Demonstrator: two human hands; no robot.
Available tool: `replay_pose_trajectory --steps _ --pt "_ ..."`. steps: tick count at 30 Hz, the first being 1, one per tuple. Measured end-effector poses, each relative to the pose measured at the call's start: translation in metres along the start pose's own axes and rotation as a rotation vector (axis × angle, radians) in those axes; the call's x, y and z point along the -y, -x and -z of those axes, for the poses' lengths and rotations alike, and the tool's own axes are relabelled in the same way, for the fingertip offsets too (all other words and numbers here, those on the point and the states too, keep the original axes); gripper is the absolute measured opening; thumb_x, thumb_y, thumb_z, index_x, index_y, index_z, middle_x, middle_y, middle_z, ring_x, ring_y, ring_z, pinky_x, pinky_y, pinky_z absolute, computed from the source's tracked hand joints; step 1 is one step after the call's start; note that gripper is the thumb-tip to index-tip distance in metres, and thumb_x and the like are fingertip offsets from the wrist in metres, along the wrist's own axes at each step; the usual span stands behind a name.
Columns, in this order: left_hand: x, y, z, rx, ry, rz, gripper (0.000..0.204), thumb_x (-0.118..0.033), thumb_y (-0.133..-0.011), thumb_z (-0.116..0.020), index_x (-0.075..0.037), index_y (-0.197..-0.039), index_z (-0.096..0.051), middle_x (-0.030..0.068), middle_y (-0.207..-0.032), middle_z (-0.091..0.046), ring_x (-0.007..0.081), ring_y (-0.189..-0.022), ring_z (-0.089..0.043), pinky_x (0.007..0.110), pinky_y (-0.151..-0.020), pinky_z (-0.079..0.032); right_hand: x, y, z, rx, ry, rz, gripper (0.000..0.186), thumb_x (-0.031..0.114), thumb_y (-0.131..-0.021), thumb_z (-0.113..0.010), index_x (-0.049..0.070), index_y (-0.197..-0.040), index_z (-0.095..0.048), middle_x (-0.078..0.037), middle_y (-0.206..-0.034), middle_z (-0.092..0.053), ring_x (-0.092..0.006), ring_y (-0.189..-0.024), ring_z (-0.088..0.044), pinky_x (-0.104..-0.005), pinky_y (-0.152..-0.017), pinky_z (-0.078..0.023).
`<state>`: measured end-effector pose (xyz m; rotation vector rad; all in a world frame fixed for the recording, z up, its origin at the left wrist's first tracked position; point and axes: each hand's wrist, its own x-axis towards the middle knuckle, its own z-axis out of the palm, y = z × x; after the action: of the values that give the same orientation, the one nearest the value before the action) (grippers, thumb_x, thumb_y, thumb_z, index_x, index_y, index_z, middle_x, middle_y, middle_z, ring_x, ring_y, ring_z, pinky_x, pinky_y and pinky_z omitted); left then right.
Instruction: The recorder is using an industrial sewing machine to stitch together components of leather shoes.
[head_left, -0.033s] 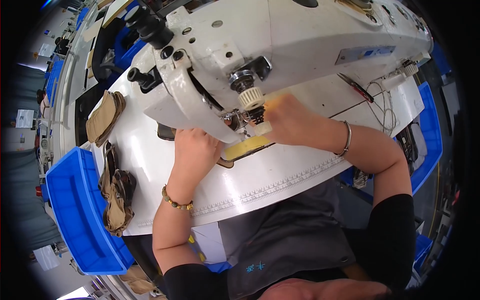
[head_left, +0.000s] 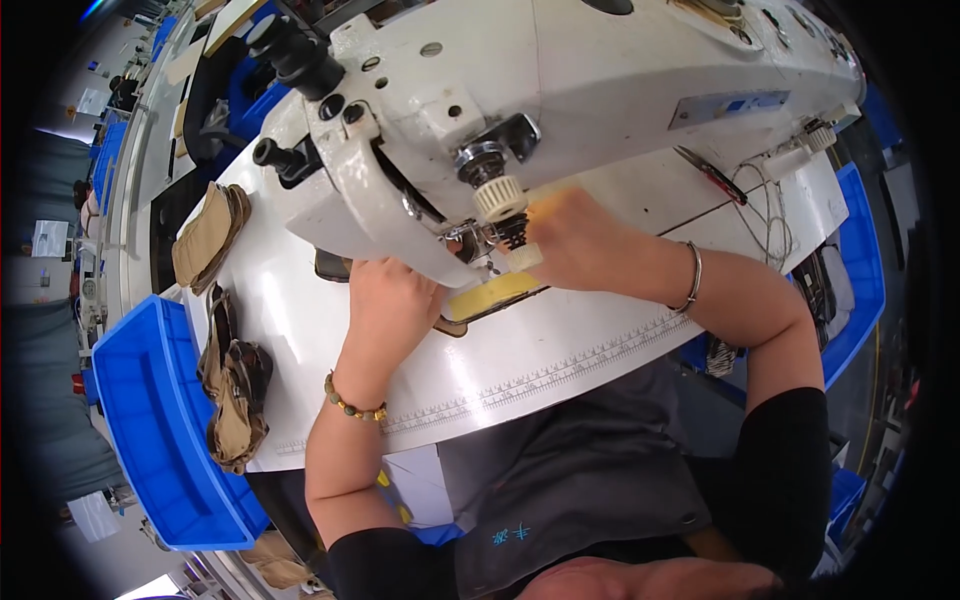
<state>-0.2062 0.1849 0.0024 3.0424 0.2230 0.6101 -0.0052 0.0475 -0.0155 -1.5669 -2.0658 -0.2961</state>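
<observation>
A white sewing machine [head_left: 600, 75] stands over the work surface. Below its needle area lies a small piece with a yellow face and dark edge [head_left: 492, 296]; a dark rounded part [head_left: 331, 265] shows left of the machine head. My left hand [head_left: 392, 298] is curled at the piece's left side, holding its edge, with the fingertips partly behind the machine head. At its right end my right hand [head_left: 572, 240] is closed, knuckles up, beside the white tension knob [head_left: 524, 257]. The knobs hide those fingertips and whatever they grip.
Tan stacked pieces [head_left: 210, 235] and a bundle of brown pieces [head_left: 238, 400] lie along the table's left edge. A blue bin [head_left: 160, 440] stands beside them. Red-handled snips [head_left: 722, 180] and a loose cord [head_left: 768, 225] lie at right, near another blue bin [head_left: 862, 270].
</observation>
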Motion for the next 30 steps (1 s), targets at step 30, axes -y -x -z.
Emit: replay_pose_trajectory --steps 30 --pt "-0.010 -0.005 -0.003 -0.035 -0.192 -0.016 0.028 -0.005 -0.072 -0.073 -0.011 -0.099 -0.075 0.0021 -0.081 -0.063 0.0233 -0.073 -0.061 0.039 -0.072 -0.044 0.007 0.001 -0.007 0.198 0.015 0.035 0.017 0.012 -0.084 -0.065 0.005 -0.099 -0.069 -0.009 -0.062 -0.059 -0.0261 -0.057 -0.063 -0.0388 -0.049 -0.048"
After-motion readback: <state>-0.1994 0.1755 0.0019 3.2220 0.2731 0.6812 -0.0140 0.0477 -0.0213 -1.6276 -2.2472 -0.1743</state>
